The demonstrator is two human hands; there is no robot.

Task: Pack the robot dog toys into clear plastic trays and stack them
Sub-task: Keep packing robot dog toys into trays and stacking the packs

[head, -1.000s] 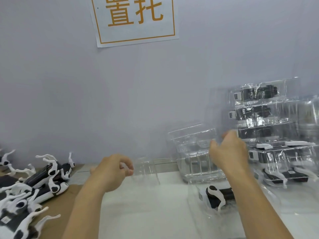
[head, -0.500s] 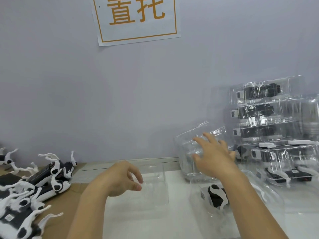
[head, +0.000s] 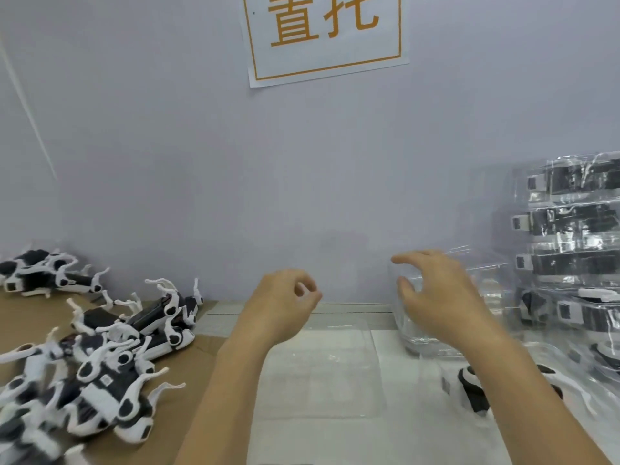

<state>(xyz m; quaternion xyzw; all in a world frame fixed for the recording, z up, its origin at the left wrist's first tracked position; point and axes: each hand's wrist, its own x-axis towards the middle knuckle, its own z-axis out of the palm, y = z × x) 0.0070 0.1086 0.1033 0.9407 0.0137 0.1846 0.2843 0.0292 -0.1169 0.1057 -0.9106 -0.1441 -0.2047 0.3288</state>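
Seen from the head camera, the left hand (head: 285, 307) hovers with fingers loosely curled, holding nothing, above an empty clear tray (head: 322, 374) lying on the counter (head: 335, 441). The right hand (head: 436, 297), fingers spread and relaxed, reaches at empty nested trays (head: 419, 340) beside the packed stack (head: 570, 246). Loose robot dog toys (head: 100, 364) lie piled at left.

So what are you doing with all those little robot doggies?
A person is packing robot dog toys into clear plastic trays. The loose dogs lie in a heap on the left. An empty tray sits flat on the table in front of them. The left hand hovers above it, fingers loosely curled, holding nothing. The right hand reaches with spread fingers toward the pile of empty trays. Packed trays are stacked up on the right.
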